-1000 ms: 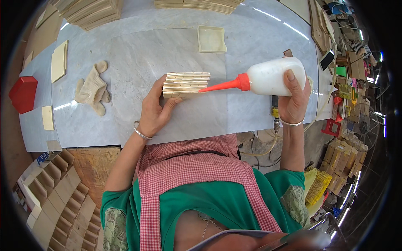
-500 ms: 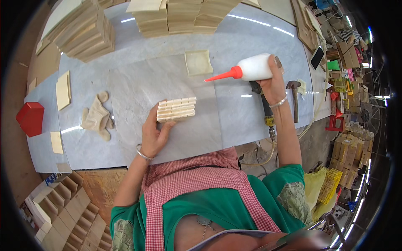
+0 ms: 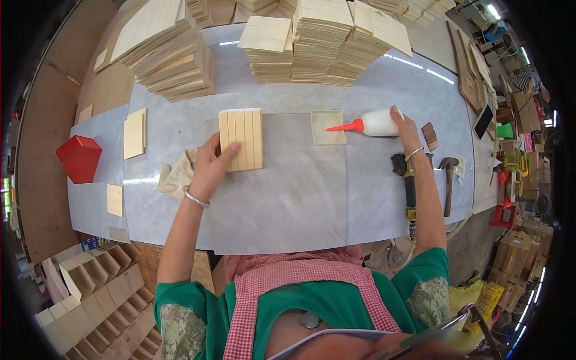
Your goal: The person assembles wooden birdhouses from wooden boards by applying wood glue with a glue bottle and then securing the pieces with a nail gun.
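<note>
My left hand (image 3: 211, 168) grips a stack of grooved wooden slats (image 3: 243, 139) by its left side, thumb across the front. The broad striped face is turned toward me. My right hand (image 3: 408, 129) is closed round the base of a white squeeze bottle (image 3: 380, 123) with a long red nozzle. The bottle lies nearly level, its nozzle tip over a shallow square tray (image 3: 329, 137). Whether the tip touches the tray I cannot tell. A pale cloth glove (image 3: 179, 175) lies on the table, partly behind my left hand and wrist.
Tall stacks of thin wooden boards (image 3: 321, 45) and another stack (image 3: 174, 66) stand along the far side. A red angular block (image 3: 79, 158) sits at the left. Near my right forearm lie a power tool (image 3: 410, 189) and a hammer (image 3: 448, 186). A phone (image 3: 483, 122) rests at the far right.
The slat stack has tipped from its end view to its broad face and moved farther from me. The bottle's nozzle has come down over the tray. The view has shifted.
</note>
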{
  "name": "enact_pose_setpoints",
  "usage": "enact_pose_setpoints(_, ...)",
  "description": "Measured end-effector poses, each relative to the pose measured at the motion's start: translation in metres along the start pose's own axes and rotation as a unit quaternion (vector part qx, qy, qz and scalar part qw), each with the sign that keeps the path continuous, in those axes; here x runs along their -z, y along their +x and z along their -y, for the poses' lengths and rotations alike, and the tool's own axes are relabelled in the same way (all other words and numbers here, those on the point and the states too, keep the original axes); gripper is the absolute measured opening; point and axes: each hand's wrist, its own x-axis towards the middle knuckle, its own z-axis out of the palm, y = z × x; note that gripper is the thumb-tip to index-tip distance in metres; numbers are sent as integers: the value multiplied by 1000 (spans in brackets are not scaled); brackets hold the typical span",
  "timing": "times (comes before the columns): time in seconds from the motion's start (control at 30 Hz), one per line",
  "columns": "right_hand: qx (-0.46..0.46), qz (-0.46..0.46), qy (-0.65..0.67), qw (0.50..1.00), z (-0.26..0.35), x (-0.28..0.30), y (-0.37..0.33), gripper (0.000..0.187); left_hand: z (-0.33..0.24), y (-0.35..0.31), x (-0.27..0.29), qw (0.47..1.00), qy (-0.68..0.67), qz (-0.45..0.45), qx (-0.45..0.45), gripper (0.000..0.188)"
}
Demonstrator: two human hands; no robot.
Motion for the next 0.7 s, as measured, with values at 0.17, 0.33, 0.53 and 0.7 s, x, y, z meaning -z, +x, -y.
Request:
enact_pose_setpoints(0.17, 75, -25, -115, 990, -4, 4, -7, 55, -13, 25, 29, 994, 47, -5, 96, 38)
enact_pose_setpoints(0.33, 135, -108, -97, 980, -6, 7, -26, 44, -10, 31, 44, 977, 195, -20, 78, 45)
enact_pose_setpoints(0.53, 145, -114, -75, 980, -12, 16, -52, 41, -5, 21, 39, 910, 392, -128, -47, 59)
enact_pose_setpoints(0.7, 148, -117, -64, 980, -14, 16, -73, 38, -11, 11, 8, 852, 498, -134, -93, 89)
